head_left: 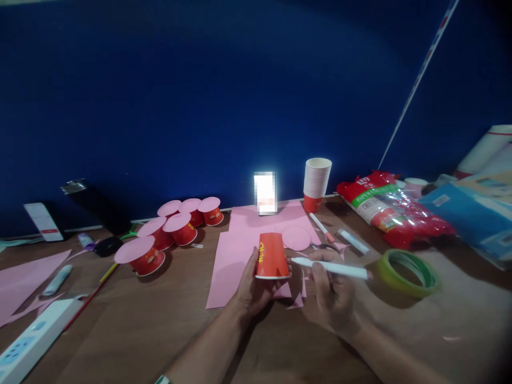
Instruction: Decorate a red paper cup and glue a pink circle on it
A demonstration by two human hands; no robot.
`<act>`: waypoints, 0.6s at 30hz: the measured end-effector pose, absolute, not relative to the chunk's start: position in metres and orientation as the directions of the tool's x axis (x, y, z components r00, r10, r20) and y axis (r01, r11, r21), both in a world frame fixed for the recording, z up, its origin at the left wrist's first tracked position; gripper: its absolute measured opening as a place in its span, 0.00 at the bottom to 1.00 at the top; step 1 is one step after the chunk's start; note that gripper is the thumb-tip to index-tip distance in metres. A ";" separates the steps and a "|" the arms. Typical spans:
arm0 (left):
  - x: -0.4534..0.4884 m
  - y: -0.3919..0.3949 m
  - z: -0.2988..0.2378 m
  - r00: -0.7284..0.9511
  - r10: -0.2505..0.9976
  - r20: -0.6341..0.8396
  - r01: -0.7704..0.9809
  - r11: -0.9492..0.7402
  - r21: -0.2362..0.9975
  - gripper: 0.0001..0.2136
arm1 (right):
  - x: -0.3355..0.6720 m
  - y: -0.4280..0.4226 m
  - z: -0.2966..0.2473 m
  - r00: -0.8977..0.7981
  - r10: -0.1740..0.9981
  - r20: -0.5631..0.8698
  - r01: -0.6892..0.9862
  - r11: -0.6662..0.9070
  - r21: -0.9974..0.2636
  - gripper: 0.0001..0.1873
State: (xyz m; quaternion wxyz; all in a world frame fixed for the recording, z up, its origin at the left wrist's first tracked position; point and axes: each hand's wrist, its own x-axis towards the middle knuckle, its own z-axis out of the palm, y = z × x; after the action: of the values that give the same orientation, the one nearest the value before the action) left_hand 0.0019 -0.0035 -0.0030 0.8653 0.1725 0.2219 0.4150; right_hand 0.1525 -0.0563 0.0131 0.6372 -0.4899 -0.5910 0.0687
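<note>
Left hand (248, 293) wrapped round a red paper cup (273, 258), mouth down, above pink paper (226, 266). Right hand (334, 293) pinches a white pen (340, 268), narrow end toward the cup's side — contact unclear. Step in hand: apparently bringing pen to cup. Next move seems to call for a steady cup and light pen control. Disc-topped red cups (183, 234) stand off left.

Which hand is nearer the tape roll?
Right: the right hand is just left of the tape roll; the left hand, holding the red paper cup, is farther left.
</note>
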 end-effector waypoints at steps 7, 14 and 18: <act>0.008 -0.005 -0.005 0.442 0.850 -0.285 -0.651 0.523 0.551 0.22 | 0.149 -0.061 0.017 0.080 0.760 0.644 0.499 0.529 -0.686 0.08; 0.010 -0.005 -0.004 0.440 0.855 -0.274 -0.651 0.514 0.559 0.20 | 0.147 -0.062 0.020 -0.041 0.749 0.661 0.551 0.569 -0.611 0.07; 0.010 -0.007 -0.003 0.462 0.848 -0.259 -0.645 0.522 0.558 0.20 | 0.146 -0.061 0.019 -0.045 0.745 0.666 0.554 0.573 -0.604 0.09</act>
State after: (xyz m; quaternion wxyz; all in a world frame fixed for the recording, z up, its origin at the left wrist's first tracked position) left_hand 0.0099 -0.0066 -0.0027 0.8325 0.1951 0.2605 0.4484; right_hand 0.1462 -0.0607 0.0189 0.5218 -0.4530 -0.7170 0.0912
